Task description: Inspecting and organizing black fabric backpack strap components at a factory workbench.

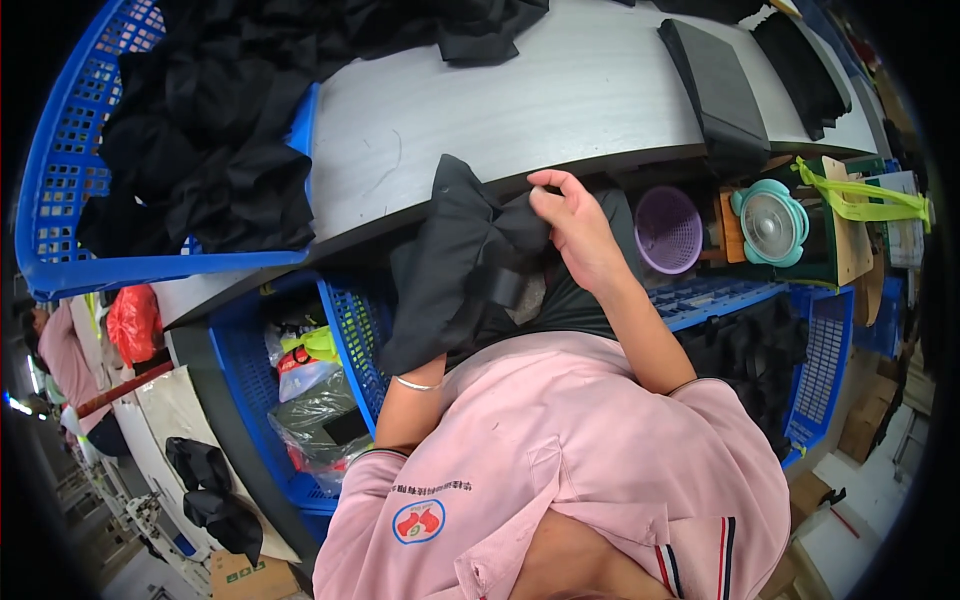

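A black garment [460,260] hangs from the front edge of the grey table [560,100] down over my lap. My right hand [570,220] pinches its upper edge at the table's rim. My left hand is hidden under the cloth; only my left forearm with a thin bracelet [415,383] shows, reaching up into the garment.
A blue basket [70,180] heaped with black garments stands at the left on the table. Folded black pieces [720,90] lie at the far right. Below the table are blue crates [350,330], a purple basket [668,228], a small teal fan [770,222]. Another person in pink [55,350] sits far left.
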A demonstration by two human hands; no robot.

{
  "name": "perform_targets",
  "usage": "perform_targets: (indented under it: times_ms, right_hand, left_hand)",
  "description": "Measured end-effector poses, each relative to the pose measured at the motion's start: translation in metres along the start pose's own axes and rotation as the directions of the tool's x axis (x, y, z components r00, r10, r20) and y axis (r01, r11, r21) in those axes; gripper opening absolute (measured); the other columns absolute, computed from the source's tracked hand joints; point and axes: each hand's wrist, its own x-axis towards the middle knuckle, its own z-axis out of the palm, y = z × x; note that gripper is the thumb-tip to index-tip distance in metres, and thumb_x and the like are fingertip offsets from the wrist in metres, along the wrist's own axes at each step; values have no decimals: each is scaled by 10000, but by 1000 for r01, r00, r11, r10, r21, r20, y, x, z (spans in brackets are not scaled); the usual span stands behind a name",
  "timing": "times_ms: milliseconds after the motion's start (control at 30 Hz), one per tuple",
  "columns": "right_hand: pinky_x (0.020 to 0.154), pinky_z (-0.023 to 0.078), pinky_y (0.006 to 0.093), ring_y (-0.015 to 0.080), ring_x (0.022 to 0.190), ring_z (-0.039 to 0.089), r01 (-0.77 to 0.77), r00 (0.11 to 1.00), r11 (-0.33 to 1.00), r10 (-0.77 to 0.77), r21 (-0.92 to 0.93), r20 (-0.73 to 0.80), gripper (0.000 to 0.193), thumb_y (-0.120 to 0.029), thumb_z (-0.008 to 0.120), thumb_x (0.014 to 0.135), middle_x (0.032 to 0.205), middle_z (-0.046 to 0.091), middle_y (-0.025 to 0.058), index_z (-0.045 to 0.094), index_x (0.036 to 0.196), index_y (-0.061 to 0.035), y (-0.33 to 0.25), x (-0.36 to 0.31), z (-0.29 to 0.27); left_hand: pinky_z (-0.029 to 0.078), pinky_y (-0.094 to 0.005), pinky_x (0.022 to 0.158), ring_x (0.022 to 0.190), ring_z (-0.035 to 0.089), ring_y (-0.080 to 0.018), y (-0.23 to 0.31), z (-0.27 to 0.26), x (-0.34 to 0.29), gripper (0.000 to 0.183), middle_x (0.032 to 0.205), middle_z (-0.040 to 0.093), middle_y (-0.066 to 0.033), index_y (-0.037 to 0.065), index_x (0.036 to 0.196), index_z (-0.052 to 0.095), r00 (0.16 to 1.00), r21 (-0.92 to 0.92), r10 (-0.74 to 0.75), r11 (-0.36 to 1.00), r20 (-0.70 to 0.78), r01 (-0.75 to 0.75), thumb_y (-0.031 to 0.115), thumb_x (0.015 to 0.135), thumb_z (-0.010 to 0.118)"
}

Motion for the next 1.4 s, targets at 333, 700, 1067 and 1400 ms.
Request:
perform_targets:
  times_ms: [333,700,1067,1400]
  right_hand:
    - [704,485,290,205,706,634,347,838,239,-513,-907,185,102,-115,699,868,863,666,128,668,896,-21,19,-12,6]
    - [998,446,281,108,1058,629,-56,984,947,-1,317,178,179,-185,574,1015,1091,700,15,667,1106,-62,6,-6,-22]
    - [1048,419,362,291,1327,499,417,901,904,-395,-101,179,480,-227,507,1026,1465,478,177,417,1439,2,-39,-1,-8]
    - [1012,423,442,291,1126,577,638,516,-212,-595,-740,616,465,-22,732,712,1295,570,133,620,1164,-38,2,-15,18]
  left_hand:
    - [364,-315,1110,1341,447,-219,-14,5,-7,580,1501,418,-115,7,1480,337,1000,50,-15,999,4,15,189,986,579]
    - [375,-324,1100,1317,464,-220,-5,-1,-12,551,1478,444,-106,10,1457,374,1000,79,-26,997,-9,27,202,986,585]
    - [385,-334,1090,1294,481,-221,-17,6,-7,523,1454,470,-97,14,1434,411,1000,92,0,996,1,0,215,986,590]
    - [395,-342,1081,1272,496,-222,-15,-1,-8,499,1433,493,-89,16,1412,445,1000,108,4,994,-16,-2,226,986,595]
